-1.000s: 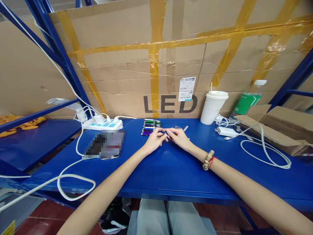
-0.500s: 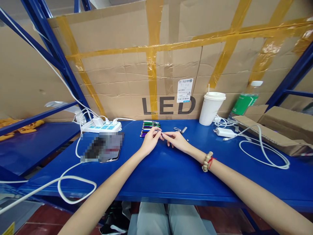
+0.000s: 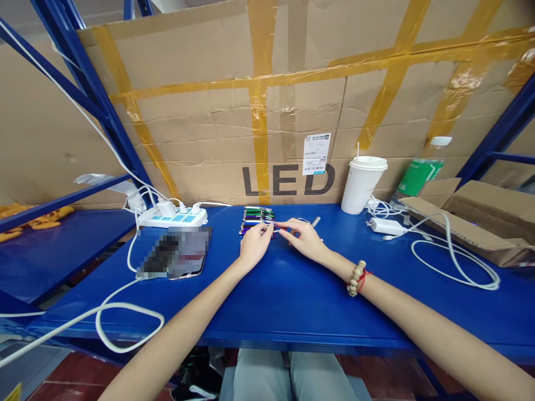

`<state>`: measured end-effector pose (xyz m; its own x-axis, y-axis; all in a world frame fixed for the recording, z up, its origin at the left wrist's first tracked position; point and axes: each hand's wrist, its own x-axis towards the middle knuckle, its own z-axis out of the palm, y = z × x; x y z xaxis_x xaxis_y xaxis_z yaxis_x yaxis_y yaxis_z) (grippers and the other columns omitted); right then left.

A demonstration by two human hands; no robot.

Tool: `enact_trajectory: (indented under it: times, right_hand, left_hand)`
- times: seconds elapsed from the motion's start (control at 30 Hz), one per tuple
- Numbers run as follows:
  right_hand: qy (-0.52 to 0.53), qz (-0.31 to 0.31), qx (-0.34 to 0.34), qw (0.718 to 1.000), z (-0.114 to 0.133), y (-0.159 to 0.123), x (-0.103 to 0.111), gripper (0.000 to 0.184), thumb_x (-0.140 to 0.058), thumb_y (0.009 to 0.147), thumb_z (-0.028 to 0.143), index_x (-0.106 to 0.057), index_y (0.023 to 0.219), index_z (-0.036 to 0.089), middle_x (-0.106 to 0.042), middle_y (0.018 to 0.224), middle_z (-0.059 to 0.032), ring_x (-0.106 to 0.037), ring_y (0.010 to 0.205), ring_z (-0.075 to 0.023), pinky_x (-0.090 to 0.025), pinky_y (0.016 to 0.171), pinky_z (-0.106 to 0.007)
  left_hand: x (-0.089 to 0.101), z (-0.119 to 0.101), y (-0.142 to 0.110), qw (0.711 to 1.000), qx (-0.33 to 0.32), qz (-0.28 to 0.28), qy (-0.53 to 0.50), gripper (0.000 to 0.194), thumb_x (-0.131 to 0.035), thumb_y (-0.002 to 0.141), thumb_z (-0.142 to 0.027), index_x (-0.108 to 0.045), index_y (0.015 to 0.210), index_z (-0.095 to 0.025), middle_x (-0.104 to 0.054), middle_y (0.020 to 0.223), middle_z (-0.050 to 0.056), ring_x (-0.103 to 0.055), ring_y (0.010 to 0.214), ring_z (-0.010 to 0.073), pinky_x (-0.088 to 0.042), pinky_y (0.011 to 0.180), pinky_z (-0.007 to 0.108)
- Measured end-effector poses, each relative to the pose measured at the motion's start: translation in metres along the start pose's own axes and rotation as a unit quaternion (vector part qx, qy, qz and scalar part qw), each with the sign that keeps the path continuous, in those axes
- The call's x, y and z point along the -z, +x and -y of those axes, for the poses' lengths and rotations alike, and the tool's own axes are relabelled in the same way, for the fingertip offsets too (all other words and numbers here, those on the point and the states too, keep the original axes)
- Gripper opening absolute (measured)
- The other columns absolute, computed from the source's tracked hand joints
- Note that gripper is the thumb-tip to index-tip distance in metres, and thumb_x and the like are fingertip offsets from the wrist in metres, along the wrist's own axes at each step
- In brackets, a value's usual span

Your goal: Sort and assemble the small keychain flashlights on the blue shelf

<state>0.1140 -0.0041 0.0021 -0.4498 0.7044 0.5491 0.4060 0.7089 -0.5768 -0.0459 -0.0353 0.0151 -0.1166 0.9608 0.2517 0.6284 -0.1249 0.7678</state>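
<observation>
Over the middle of the blue shelf, my left hand and my right hand meet at the fingertips. Between them shows a bit of a slim red pen-like stick; the fingers of both hands are pinched on it, and most of it is hidden. A row of slim pen-like sticks in green, dark, white, blue and purple lies side by side just beyond my left hand, which covers part of the nearest ones. Behind my right hand lies a small silvery stick, partly hidden.
On the left are a white power strip with plugs and a blurred-out phone. To the right stand a white lidded cup, a green-labelled bottle, a white charger with coiled cable and an open cardboard box. Taped cardboard forms the back.
Both hands have shifted slightly left, toward the row of sticks, bringing the red stick along. My left hand has lowered beside the row's near end. The view has tilted a little.
</observation>
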Motion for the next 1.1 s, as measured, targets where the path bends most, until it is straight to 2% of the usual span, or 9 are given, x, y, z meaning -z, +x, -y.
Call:
enact_trajectory:
  times: [0.1,0.23,0.37,0.5,0.63,0.87,0.97,1.1]
  right_hand:
    - [-0.177,-0.006,-0.047,0.983,0.005,0.000,0.009,0.029,-0.044,0.089,0.039,-0.067,0.093,0.022,-0.062,0.086,-0.0032,-0.057,0.067,-0.0137,-0.040,0.060,-0.025]
    - [-0.338,0.004,-0.167,0.926,0.006,0.003,0.025,0.035,-0.044,0.088,0.043,-0.066,0.075,0.019,-0.062,0.090,-0.0070,-0.059,0.068,-0.0170,-0.036,0.057,-0.026]
    - [-0.401,0.008,-0.240,0.884,0.000,0.006,0.036,0.047,-0.040,0.087,0.051,-0.067,0.072,0.016,-0.064,0.088,-0.0128,-0.062,0.072,-0.0216,-0.037,0.058,-0.028]
    - [-0.415,0.038,-0.280,0.865,-0.006,0.006,0.035,0.051,-0.039,0.087,0.051,-0.069,0.076,0.012,-0.067,0.083,-0.0187,-0.064,0.077,-0.0271,-0.040,0.060,-0.031]
    - [-0.405,0.047,-0.275,0.871,-0.014,0.003,0.031,0.045,-0.043,0.087,0.046,-0.070,0.082,0.011,-0.067,0.082,-0.0193,-0.064,0.079,-0.0297,-0.041,0.060,-0.032]
    - [-0.324,0.034,-0.248,0.912,-0.022,0.003,0.030,0.032,-0.048,0.085,0.037,-0.068,0.069,0.019,-0.068,0.073,-0.0090,-0.063,0.071,-0.0208,-0.038,0.056,-0.026]
    - [-0.283,0.007,-0.208,0.936,-0.023,0.002,0.029,0.030,-0.047,0.086,0.034,-0.067,0.070,0.018,-0.067,0.075,-0.0068,-0.061,0.070,-0.0177,-0.038,0.057,-0.024]
    - [-0.204,-0.065,-0.154,0.965,-0.018,0.002,0.023,0.030,-0.046,0.087,0.038,-0.069,0.081,0.020,-0.064,0.087,-0.0053,-0.059,0.071,-0.0151,-0.040,0.061,-0.025]
  left_hand:
    - [0.001,0.001,0.001,0.999,-0.007,-0.008,0.035,0.034,-0.042,0.083,-0.045,-0.060,0.067,-0.020,-0.068,0.076,0.003,-0.060,0.077,0.0209,-0.036,0.063,0.026]
    - [0.002,0.002,0.001,0.998,-0.013,-0.015,0.053,0.036,-0.040,0.084,-0.044,-0.061,0.066,-0.020,-0.066,0.069,0.002,-0.059,0.070,0.0191,-0.033,0.057,0.024]
    - [0.001,0.002,0.001,0.999,-0.020,-0.008,0.046,0.036,-0.040,0.083,-0.042,-0.062,0.065,-0.019,-0.064,0.064,0.001,-0.057,0.066,0.0175,-0.030,0.054,0.023]
    - [0.001,0.001,0.000,0.999,-0.025,0.000,0.038,0.036,-0.041,0.083,-0.041,-0.061,0.063,-0.019,-0.063,0.063,0.001,-0.056,0.064,0.0166,-0.030,0.054,0.023]
    - [0.001,0.001,0.000,0.999,-0.022,0.004,0.038,0.035,-0.041,0.084,-0.040,-0.060,0.062,-0.019,-0.062,0.061,0.000,-0.056,0.063,0.0163,-0.028,0.053,0.023]
    - [-0.001,0.003,0.000,0.999,-0.016,0.018,-0.021,0.034,-0.042,0.083,-0.043,-0.060,0.065,-0.020,-0.059,0.056,-0.001,-0.056,0.063,0.0162,-0.031,0.054,0.022]
    - [-0.001,0.003,0.000,0.999,-0.017,0.016,-0.043,0.034,-0.043,0.083,-0.044,-0.060,0.065,-0.020,-0.058,0.055,0.000,-0.056,0.062,0.0162,-0.032,0.054,0.022]
    - [0.000,0.002,0.000,0.999,-0.021,0.013,-0.032,0.037,-0.041,0.084,-0.045,-0.060,0.065,-0.020,-0.058,0.055,0.000,-0.056,0.062,0.0161,-0.032,0.054,0.022]
